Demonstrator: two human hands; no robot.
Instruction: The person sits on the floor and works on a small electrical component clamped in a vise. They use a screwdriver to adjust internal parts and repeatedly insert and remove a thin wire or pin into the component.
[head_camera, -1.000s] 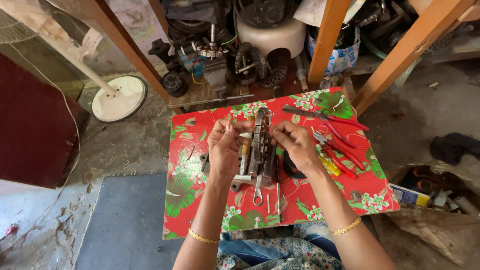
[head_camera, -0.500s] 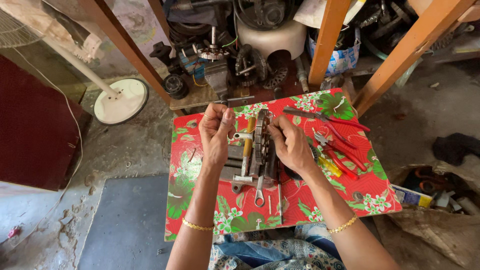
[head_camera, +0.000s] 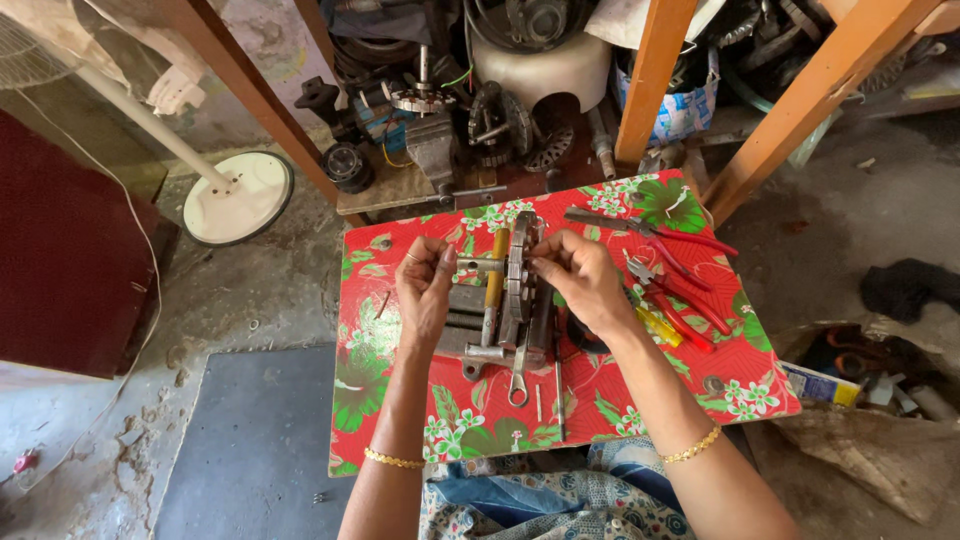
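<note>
I see my left hand (head_camera: 425, 290) with its fingers (head_camera: 441, 262) pinched on the end of a short metal shaft (head_camera: 478, 266). My right hand's (head_camera: 583, 283) fingers (head_camera: 545, 268) are closed on the rim of the round metal motor part (head_camera: 517, 280), which stands on edge between the two sets of fingers on the flowered red tabletop (head_camera: 380, 400). A wrench (head_camera: 518, 375) lies just below the fingers; red-handled pliers (head_camera: 668, 262) lie beyond the right fingers.

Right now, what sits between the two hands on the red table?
In the head view, a round metal disc part stands on edge between the left hand and right hand, over a yellow-handled tool and a grey metal block.
</note>
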